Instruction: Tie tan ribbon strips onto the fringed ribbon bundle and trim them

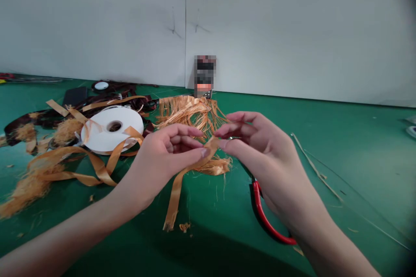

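Observation:
My left hand [169, 151] and my right hand [256, 147] meet over the green mat, both pinching one strip of orange ribbon [175, 194]. The strip hangs down from my left fingers to a frayed end near the mat. Its other end is frayed into threads just below my right fingertips. A pair of red-and-black handled scissors [263, 216] lies under my right wrist, partly hidden by it.
A white ribbon spool [112, 132] lies at the left among loose orange ribbon [81, 173] and frayed tufts. A heap of frayed orange threads [191, 112] sits behind my hands. Dark items rest at the back left. A thin stick [312, 166] lies right. A grey wall stands behind.

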Available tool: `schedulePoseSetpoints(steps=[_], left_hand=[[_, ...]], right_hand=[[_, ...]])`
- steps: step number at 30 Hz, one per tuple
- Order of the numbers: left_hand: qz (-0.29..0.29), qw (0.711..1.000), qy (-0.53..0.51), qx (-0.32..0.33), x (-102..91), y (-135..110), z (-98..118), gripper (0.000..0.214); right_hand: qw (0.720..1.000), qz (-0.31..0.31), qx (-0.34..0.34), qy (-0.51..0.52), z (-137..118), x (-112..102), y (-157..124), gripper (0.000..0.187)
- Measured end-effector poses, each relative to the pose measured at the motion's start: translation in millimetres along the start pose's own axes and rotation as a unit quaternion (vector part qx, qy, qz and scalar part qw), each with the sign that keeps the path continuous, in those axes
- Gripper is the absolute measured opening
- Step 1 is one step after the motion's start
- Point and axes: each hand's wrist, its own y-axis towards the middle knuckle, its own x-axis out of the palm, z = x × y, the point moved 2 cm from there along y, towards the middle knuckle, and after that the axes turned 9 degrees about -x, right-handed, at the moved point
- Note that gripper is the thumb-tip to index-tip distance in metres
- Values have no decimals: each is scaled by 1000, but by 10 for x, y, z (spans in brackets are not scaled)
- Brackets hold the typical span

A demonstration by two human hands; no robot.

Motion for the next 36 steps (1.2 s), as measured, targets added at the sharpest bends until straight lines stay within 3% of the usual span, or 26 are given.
schedulePoseSetpoints(steps=[3,10,21,29,36], left_hand=[[-3,1000,5,-1,5,0,1,21],[31,999,-11,-8,-12,-3,9,29],[21,1000,-2,-11,-4,7,5,27],[1,994,73,80,24,-8,37,23],[19,996,54,65,15,3,33,18]], right_hand=[[998,-52,34,-29,15,9,11,34],[999,25,10,-38,-32,-74,25,23],[996,-26,42,-69,-34,-79,25,31],[994,-65,55,-71,-32,-63,27,26],[992,-64,80,-74,-78,-50,0,22]])
